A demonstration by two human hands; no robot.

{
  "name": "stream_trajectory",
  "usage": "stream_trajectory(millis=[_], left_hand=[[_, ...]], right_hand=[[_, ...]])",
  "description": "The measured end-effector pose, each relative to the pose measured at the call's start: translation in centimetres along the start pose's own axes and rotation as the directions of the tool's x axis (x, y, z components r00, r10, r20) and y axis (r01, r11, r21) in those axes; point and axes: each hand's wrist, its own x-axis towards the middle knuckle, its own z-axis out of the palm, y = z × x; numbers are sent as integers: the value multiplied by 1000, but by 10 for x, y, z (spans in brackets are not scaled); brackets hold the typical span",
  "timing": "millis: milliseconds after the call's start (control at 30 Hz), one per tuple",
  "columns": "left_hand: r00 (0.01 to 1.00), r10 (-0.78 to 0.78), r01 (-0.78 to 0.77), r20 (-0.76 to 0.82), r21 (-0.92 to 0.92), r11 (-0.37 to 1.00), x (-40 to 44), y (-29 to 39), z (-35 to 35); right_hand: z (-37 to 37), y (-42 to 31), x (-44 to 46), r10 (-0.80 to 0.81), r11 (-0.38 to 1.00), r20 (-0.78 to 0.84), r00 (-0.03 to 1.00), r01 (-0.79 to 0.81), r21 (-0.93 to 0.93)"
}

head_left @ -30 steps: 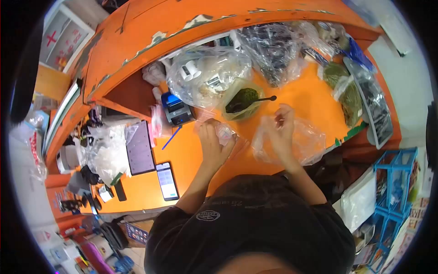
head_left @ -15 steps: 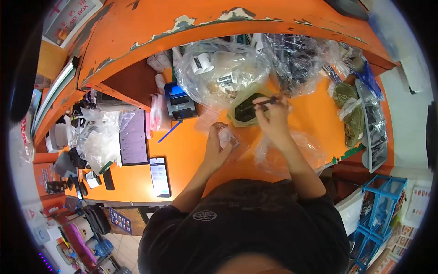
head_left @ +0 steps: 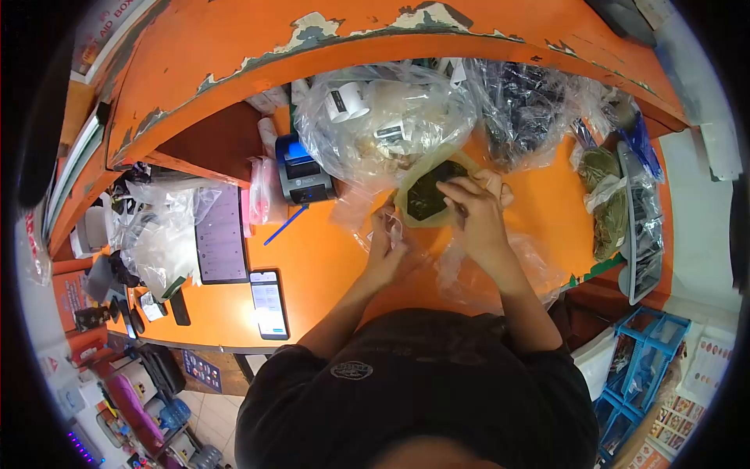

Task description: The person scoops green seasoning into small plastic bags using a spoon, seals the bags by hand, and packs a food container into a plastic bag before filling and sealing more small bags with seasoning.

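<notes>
An open bag of dark green leafy stuff (head_left: 426, 194) stands on the orange table. My right hand (head_left: 476, 205) is at its right edge, fingers closed round the dark spoon, most of which the hand hides. Just left of the bag, my left hand (head_left: 387, 244) pinches a small clear plastic bag (head_left: 396, 231) by its upper part. A larger clear plastic bag (head_left: 531, 270) lies crumpled beneath my right forearm.
A blue and black printer (head_left: 305, 176) stands behind a blue pen (head_left: 286, 225). A phone (head_left: 269, 306) and a tablet (head_left: 220, 238) lie at the left. Big plastic bags (head_left: 383, 125) fill the back, with green packets (head_left: 605, 207) and a grey tray (head_left: 644, 234) at the right.
My right hand came off the crumpled bag, took the spoon and moved to the leafy bag's right edge. My left hand still holds the small bag, now closer to the leafy one.
</notes>
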Motion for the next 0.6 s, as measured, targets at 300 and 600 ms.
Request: stream_trajectory(millis=[300,600], left_hand=[[999,17,-23,-34,-181,983,7,13,16],[995,-102,104,19,-228,968,0,-1,14]], right_hand=[[7,-11,-1,-70,994,-28,997,67,-88],[13,-7,3,10,997,-159,987,-21,-69]])
